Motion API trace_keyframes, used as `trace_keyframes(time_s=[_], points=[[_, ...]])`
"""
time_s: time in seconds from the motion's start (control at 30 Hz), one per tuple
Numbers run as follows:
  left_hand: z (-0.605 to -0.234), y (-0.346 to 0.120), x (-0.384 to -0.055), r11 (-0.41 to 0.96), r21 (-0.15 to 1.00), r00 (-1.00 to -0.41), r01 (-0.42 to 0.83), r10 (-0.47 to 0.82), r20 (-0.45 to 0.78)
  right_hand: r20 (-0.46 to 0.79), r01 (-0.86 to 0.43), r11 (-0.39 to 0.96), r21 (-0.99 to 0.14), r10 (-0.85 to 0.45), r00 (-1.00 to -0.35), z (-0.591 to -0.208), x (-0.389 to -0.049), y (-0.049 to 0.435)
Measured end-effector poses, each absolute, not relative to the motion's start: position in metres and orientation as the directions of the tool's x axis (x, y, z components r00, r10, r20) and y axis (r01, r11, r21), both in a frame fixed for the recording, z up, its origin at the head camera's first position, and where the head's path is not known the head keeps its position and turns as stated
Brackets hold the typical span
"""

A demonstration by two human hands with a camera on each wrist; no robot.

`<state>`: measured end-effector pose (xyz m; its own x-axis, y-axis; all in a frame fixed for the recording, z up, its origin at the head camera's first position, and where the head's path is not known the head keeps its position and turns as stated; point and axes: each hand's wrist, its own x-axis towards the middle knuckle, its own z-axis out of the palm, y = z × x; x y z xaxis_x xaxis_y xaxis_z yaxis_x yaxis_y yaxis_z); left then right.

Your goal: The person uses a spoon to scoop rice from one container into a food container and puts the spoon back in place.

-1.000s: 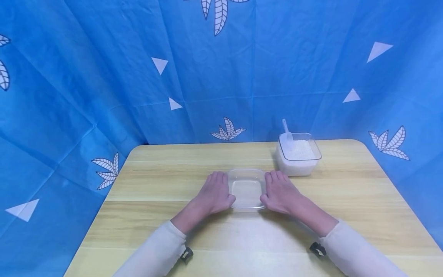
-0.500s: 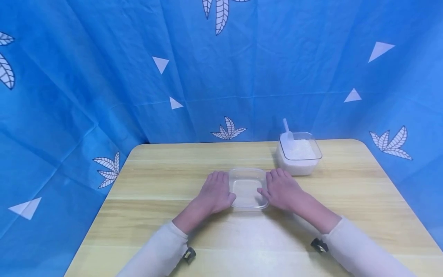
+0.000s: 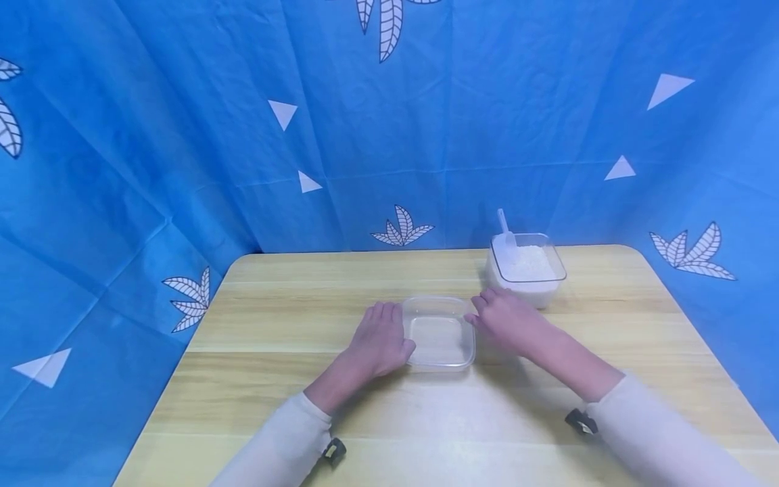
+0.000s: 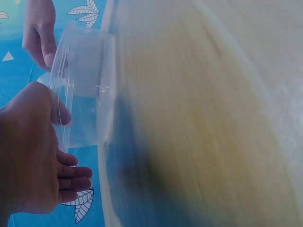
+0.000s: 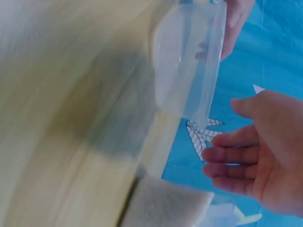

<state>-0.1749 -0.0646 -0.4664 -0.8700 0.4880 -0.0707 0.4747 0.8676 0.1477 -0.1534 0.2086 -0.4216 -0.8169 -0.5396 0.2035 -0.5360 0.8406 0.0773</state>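
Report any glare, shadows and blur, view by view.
Head: pale glare washes over the near middle of the table; left wrist: bright streaks on the clear container, a dark, soft-edged shadow on the blurred table; right wrist: a broad soft shadow on the table beside the container, wood grain blurred.

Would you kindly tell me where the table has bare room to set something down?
Free: table left of the left hand, out to its edge; table between the white-filled tub and right edge. Crowded: between the clear container and tub, where the right hand is.
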Motion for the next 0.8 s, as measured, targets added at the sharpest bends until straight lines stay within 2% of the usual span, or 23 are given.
trace_keyframes(time_s=[0.23, 0.4, 0.6, 0.7, 0.8], points=[[-0.467, -0.065, -0.175, 0.868, 0.136, -0.868, 0.478, 0.49, -0.075, 0.311, -0.57, 0.818, 0.082, -0.564, -0.765, -0.415, -0.158, 0.218], [-0.468, -0.065, -0.176, 0.866, 0.127, -0.866, 0.484, 0.495, -0.077, 0.441, -0.63, 0.763, 0.142, -0.619, -0.65, -0.413, -0.163, 0.225], [-0.466, -0.064, -0.175, 0.864, 0.123, -0.863, 0.488, 0.499, -0.08, 0.522, -0.681, 0.697, 0.225, -0.677, -0.52, -0.403, -0.171, 0.234], [-0.464, -0.064, -0.174, 0.864, 0.122, -0.862, 0.489, 0.5, -0.08, 0.531, -0.682, 0.685, 0.258, -0.69, -0.492, -0.396, -0.175, 0.239], [-0.464, -0.064, -0.174, 0.866, 0.126, -0.864, 0.484, 0.496, -0.084, 0.515, -0.672, 0.685, 0.28, -0.698, -0.498, -0.391, -0.179, 0.244]])
